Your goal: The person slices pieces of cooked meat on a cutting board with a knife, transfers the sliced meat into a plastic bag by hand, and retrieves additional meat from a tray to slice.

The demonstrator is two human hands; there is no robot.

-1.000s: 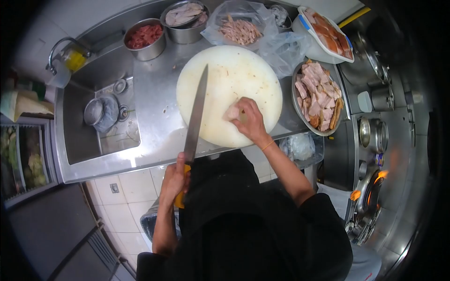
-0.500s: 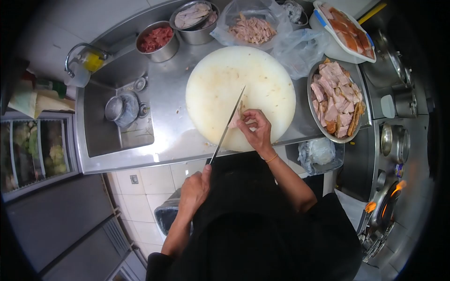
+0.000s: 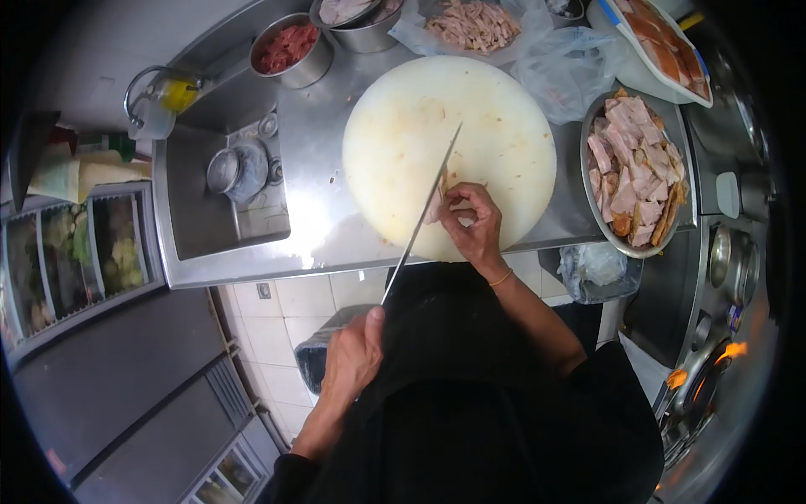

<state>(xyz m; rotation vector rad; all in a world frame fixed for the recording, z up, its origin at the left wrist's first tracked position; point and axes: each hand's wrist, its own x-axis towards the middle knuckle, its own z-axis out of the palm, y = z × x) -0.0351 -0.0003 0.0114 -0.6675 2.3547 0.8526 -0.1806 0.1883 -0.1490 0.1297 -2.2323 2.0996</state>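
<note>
My left hand (image 3: 353, 349) is closed around the handle of a long knife (image 3: 422, 214), its thumb towards the blade. The blade slants up and right across the round white cutting board (image 3: 395, 126). Beside the blade, the fingers of my right hand (image 3: 477, 227) are bent and pressed on a small piece of pale meat (image 3: 435, 207), partly hidden by knife and fingers. Whether the edge touches the meat I cannot tell. Brown crumbs dot the board. To the right stands a metal bowl (image 3: 606, 242) heaped with cut chunks of cooked meat.
A steel sink (image 3: 189, 239) lies left. Behind the board are a pot of raw red meat (image 3: 290, 52), a plastic bag with meat strips (image 3: 473, 27) and a white tub (image 3: 642, 80) with browned slabs. A flame (image 3: 735, 349) burns at the stove on the right.
The whole view has shifted, so the counter sits higher and further right. The knife looks longer and reaches further over the board. My right hand stays at the meat.
</note>
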